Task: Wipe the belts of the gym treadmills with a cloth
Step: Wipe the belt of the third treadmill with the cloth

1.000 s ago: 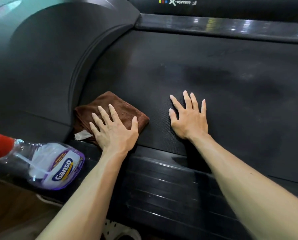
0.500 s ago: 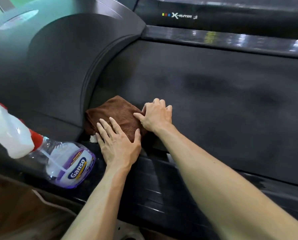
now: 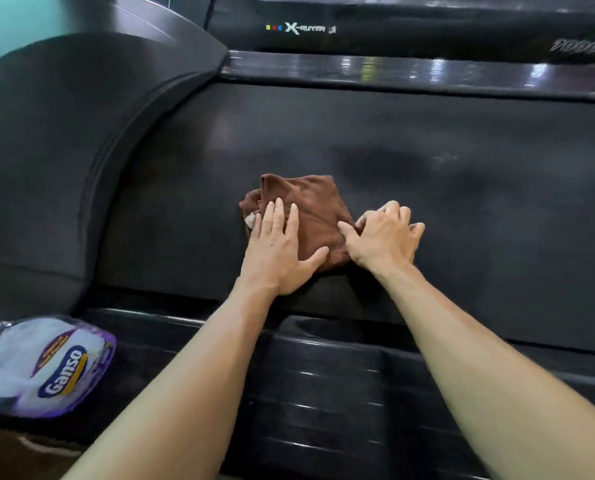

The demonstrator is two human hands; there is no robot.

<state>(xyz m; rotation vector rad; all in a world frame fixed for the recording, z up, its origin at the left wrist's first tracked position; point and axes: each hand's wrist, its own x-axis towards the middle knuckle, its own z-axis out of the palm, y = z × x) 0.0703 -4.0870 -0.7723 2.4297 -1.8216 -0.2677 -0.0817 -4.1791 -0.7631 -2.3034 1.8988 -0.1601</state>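
A folded brown cloth (image 3: 306, 206) lies on the black treadmill belt (image 3: 462, 202), out from the motor cover. My left hand (image 3: 282, 251) presses flat on the cloth's near left part with straight fingers. My right hand (image 3: 386, 237) sits at the cloth's right edge with curled fingers and grips that edge; its thumb lies on the fabric. A small white tag shows at the cloth's left side.
A clear spray bottle (image 3: 46, 365) with a purple Ganso label lies on its side on the ribbed near side rail (image 3: 323, 393). The curved black motor cover (image 3: 64, 168) rises at left. A glossy far side rail (image 3: 410, 74) and another treadmill lie beyond the belt.
My right hand left the bare belt and took hold of the cloth's right edge. Both hands then slid the cloth away from the motor cover, further onto the belt.
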